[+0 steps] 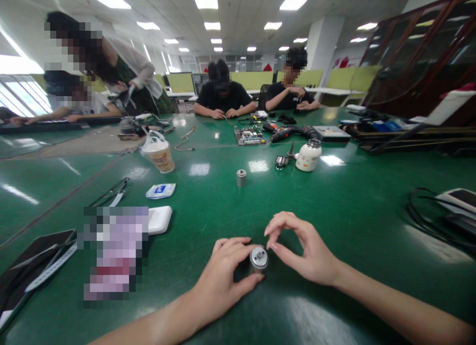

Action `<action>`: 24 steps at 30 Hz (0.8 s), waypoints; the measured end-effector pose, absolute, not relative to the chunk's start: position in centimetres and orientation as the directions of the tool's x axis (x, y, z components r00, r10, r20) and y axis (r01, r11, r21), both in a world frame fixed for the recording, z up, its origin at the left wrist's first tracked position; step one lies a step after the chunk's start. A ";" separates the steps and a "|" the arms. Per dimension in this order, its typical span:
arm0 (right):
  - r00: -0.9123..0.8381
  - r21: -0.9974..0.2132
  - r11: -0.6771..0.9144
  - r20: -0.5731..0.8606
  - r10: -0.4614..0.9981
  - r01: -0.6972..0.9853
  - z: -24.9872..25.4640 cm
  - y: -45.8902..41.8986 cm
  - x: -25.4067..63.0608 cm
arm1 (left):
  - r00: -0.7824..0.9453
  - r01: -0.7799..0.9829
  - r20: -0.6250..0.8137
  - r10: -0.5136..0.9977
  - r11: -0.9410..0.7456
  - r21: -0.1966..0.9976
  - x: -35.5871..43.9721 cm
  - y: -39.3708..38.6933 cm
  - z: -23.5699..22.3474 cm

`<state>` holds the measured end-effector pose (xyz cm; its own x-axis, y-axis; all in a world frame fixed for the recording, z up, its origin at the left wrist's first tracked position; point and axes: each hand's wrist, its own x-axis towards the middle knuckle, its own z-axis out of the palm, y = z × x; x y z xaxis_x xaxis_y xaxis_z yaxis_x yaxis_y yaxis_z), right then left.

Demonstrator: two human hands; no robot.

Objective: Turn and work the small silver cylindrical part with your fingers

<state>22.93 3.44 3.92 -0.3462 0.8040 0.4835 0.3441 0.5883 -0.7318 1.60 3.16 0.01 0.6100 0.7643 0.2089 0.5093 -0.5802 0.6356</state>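
Note:
A small silver metal motor point(259, 258) stands upright on the green table, its round end with a short centre shaft and dark holes facing up. My left hand point(228, 268) is closed around its side, thumb in front and fingers behind. Just right of the motor, my right hand point(301, 246) is curled into a pinch, thumb and index fingertips nearly together. A tiny dark speck shows by those fingertips; I cannot make out what it is. Farther off, a second, similar metal cylinder point(241, 178) stands alone.
On the left lie a blurred purple item point(119, 251), a white power bank point(159, 220) and a tissue packet point(160, 190). Beyond stand a bagged cup point(159, 154) and a white bottle point(308, 155). A circuit board point(249, 135) lies near a power drill point(282, 133). Several people are around the table.

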 end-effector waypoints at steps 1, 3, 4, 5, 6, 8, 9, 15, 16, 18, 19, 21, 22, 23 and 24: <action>-0.357 -0.736 0.584 0.473 0.806 0.343 4.0 3.4 22.9 | 0.609 0.507 0.213 0.764 -0.582 0.636 1.6 3.2 0.0; -0.396 -0.733 0.586 0.452 0.799 0.345 4.0 3.3 22.6 | 0.608 0.502 0.227 0.761 -0.589 0.633 1.6 3.1 0.0; -0.414 -0.728 0.589 0.444 0.795 0.350 3.9 3.3 22.4 | 0.608 0.498 0.236 0.758 -0.595 0.631 1.6 3.1 0.0; -0.422 -0.724 0.592 0.441 0.792 0.354 3.8 3.2 22.3 | 0.608 0.495 0.242 0.756 -0.600 0.629 1.6 3.1 0.0; -0.423 -0.722 0.594 0.443 0.791 0.355 3.6 3.2 22.1 | 0.607 0.496 0.245 0.756 -0.601 0.627 1.6 3.0 0.0; -0.403 -0.724 0.594 0.456 0.794 0.351 3.3 3.1 21.9 | 0.605 0.499 0.243 0.758 -0.599 0.626 1.6 3.0 0.0; -0.380 -0.731 0.589 0.465 0.799 0.344 3.2 3.1 21.8 | 0.604 0.501 0.240 0.760 -0.596 0.627 1.6 3.0 0.0; -0.150 -0.831 0.454 0.429 0.891 0.321 3.6 5.3 23.5 | 0.608 0.520 0.204 0.767 -0.579 0.628 1.6 3.2 0.0; -0.128 -0.838 0.430 0.412 0.902 0.336 3.5 6.0 24.2 | 0.606 0.524 0.200 0.770 -0.575 0.628 1.5 3.2 0.0; -0.114 -0.835 0.384 0.370 0.922 0.393 2.8 7.5 25.6 | 0.604 0.529 0.194 0.773 -0.571 0.628 1.5 3.2 0.0; -0.113 -0.832 0.354 0.340 0.934 0.427 2.3 8.2 26.4 | 0.605 0.531 0.191 0.773 -0.570 0.627 1.5 3.2 0.0; -0.140 -0.810 0.318 0.287 0.948 0.492 1.1 9.3 27.6 | 0.607 0.532 0.188 0.772 -0.570 0.626 1.5 3.1 -0.1; -0.153 -0.805 0.313 0.274 0.950 0.504 0.5 9.6 28.1 | 0.607 0.531 0.188 0.772 -0.571 0.626 1.5 3.1 -0.1; -0.167 -0.800 0.314 0.266 0.949 0.512 -0.1 9.9 28.4 | 0.607 0.531 0.188 0.772 -0.570 0.627 1.4 3.1 0.0; -0.176 -0.797 0.318 0.265 0.948 0.513 -0.5 10.0 28.7 | 0.608 0.530 0.187 0.772 -0.570 0.628 1.4 3.1 0.0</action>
<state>28.69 10.03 -0.47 -0.1758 0.9480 0.2653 0.5130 0.3182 -0.7972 1.41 3.10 -0.02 0.6082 0.7715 0.1868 0.5298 -0.5697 0.6282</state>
